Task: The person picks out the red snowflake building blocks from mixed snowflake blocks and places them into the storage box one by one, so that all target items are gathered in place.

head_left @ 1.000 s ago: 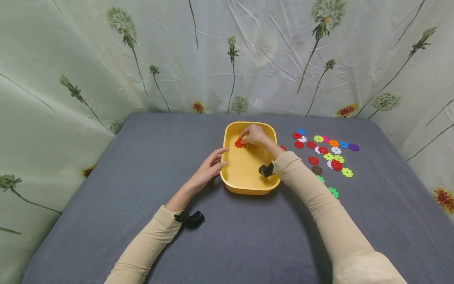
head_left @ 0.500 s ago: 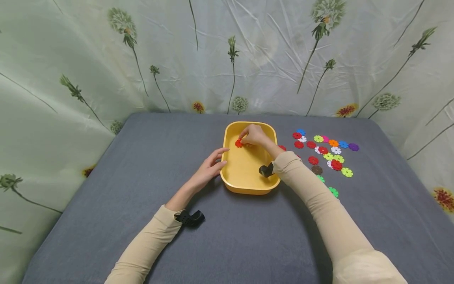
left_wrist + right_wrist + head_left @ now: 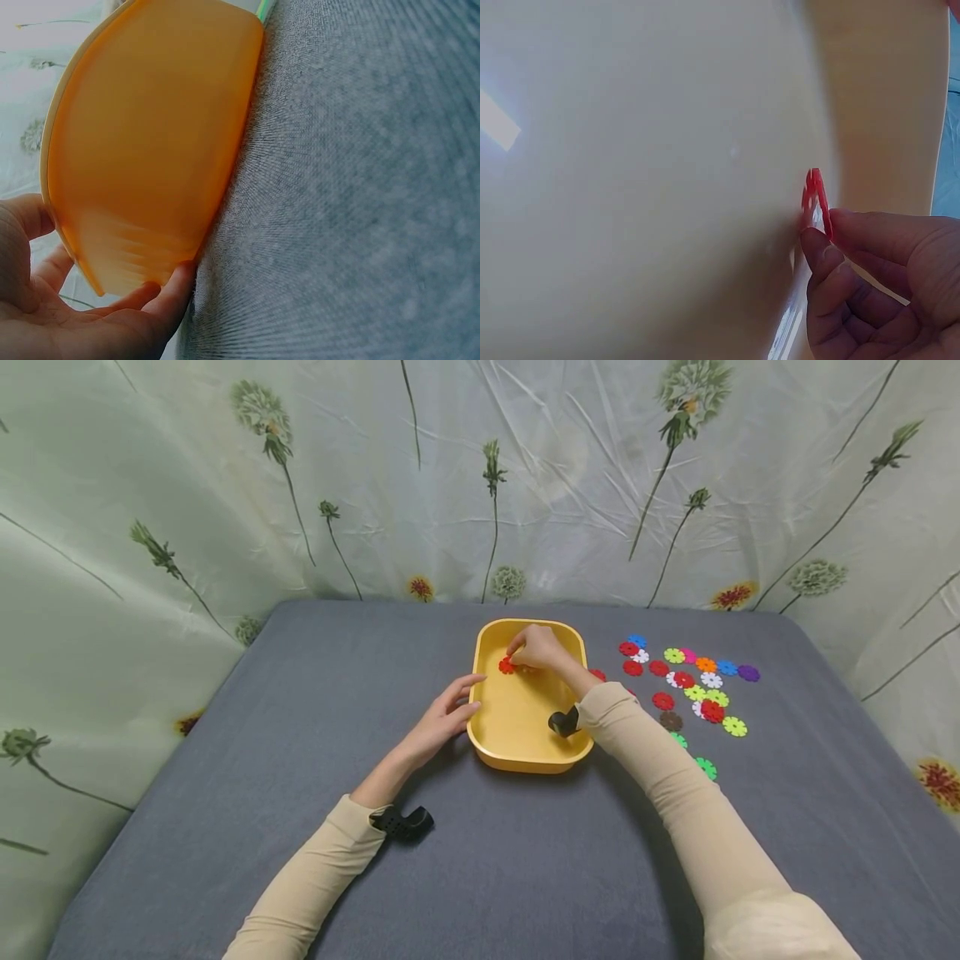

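Observation:
A yellow plastic basin [image 3: 517, 727] stands on the table. My right hand [image 3: 542, 647] reaches inside it, near the far end. Between thumb and fingers it pinches a red notched flower-shaped disc [image 3: 507, 666]. Seen edge-on in the right wrist view, the red disc [image 3: 819, 199] stands upright, close over the basin floor [image 3: 667, 187]. My left hand [image 3: 438, 722] touches the basin's left side with spread fingers. In the left wrist view, fingertips of the left hand [image 3: 97, 322] rest at the rim and against the outer wall [image 3: 157, 127].
Several loose discs [image 3: 711, 680] in red, white, green, blue, orange and purple lie scattered right of the basin, some overlapping. The grey cloth-covered table [image 3: 300, 693] ends at a flower-printed curtain [image 3: 420, 485] behind. Each wrist wears a black camera mount [image 3: 405, 824].
Almost nothing moves. The head view shifts very slightly; the right hand keeps its pinch on the red disc and the left hand stays at the basin.

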Demonstrator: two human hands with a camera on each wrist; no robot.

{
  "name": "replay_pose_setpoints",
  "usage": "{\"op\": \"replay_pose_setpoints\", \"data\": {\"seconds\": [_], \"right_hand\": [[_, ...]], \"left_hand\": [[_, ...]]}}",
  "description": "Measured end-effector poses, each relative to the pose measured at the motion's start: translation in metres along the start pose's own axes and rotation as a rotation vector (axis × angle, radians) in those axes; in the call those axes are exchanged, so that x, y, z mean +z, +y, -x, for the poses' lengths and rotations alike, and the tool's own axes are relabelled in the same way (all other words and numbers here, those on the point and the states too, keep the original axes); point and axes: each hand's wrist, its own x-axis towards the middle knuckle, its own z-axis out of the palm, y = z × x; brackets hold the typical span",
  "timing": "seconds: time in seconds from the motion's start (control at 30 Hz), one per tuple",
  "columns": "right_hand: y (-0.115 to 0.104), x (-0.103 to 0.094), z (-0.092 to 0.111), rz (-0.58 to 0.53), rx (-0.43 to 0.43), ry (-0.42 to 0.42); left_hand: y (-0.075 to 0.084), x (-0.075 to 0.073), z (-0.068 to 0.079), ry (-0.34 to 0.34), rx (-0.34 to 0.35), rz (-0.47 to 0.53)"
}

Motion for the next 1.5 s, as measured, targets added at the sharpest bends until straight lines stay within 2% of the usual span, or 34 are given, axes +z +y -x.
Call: {"op": "replay_pose_setpoints", "data": {"seconds": [0.63,0.83,1.1,1.27,1.5], "right_hand": [[0.002,-0.004,0.007,0.002,-0.042,-0.027],[-0.004,-0.01,0.011,0.022,-0.083,-0.028],[-0.011,-0.022,0.017,0.013,-0.042,-0.054],[-0.012,-0.029,0.021,-0.018,-0.061,-0.04],[-0.011,-0.037,0.024,-0.054,-0.032,-0.033]], "left_hand": [[-0.001,0.002,-0.002,-0.006,-0.01,-0.014],[-0.002,0.002,-0.001,-0.004,-0.007,-0.003],[0.001,0.001,-0.001,-0.003,-0.013,-0.004],[0.002,0.0,-0.001,0.0,-0.015,-0.014],[0.002,0.0,0.0,0.006,-0.017,-0.021]]}}
